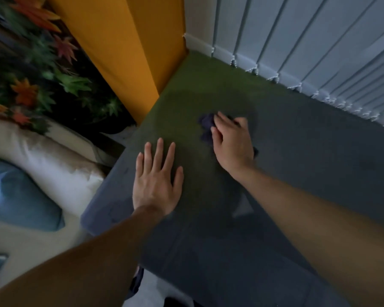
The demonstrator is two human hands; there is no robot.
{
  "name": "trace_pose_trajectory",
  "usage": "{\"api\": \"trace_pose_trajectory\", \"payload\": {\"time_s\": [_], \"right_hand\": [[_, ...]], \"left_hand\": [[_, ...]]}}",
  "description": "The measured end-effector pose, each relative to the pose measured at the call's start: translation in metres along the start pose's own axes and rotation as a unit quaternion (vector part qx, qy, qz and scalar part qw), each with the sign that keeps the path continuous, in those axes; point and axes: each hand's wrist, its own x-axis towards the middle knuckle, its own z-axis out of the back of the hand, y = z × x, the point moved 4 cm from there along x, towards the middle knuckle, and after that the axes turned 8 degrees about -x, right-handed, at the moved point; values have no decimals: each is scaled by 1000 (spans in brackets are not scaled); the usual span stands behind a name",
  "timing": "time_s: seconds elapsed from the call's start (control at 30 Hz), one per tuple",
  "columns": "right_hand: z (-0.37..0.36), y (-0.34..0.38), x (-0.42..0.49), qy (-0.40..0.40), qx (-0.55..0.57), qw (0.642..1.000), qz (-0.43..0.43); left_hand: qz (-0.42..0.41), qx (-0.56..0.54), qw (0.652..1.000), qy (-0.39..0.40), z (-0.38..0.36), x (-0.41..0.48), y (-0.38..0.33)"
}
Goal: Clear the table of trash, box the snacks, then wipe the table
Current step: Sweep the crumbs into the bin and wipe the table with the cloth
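Left hand [156,185] flat on table [297,162]; cloth [205,122] under grip of right hand [233,142]

Flat slate blue-grey bench [297,173]: plain, uniform. Its far-left corner reads olive green, fading into the grey toward the middle. Crumpled dark navy-purple cloth [205,121] on the bench at the edge of the green zone: solid colour. Along the bench's far edge: pale blue-grey vertical blind slats [297,41], plain, white beads at the hems. At the bench's far-left corner: smooth mustard-yellow panel [124,41], solid. Left of the bench: blurred leafy foliage [31,63], dark green with orange and red star-shaped leaves; soft cream-white cushion [53,160], plain; rounded teal-blue cushion [16,196], plain.
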Motion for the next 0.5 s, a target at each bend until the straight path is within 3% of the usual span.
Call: {"api": "trace_pose_trajectory", "payload": {"time_s": [0.1,0.17,0.23,0.37,0.43,0.5], "right_hand": [[-5,12,-6,15,16,984,176],[-3,3,10,5,5,969,245],[-6,-10,47,-11,-12,980,200],[-16,-22,109,-39,-23,997,-58],[-21,-1,107,-24,-30,998,-45],[-25,26,89,18,0,994,105]], "left_hand": [[0,-5,1000,3,-1,2,0],[0,-7,1000,3,-1,2,0],[2,-5,1000,5,-2,2,1],[5,-3,1000,11,-2,3,1],[2,4,1000,11,-2,3,1],[-2,9,1000,9,-1,3,0]]}}
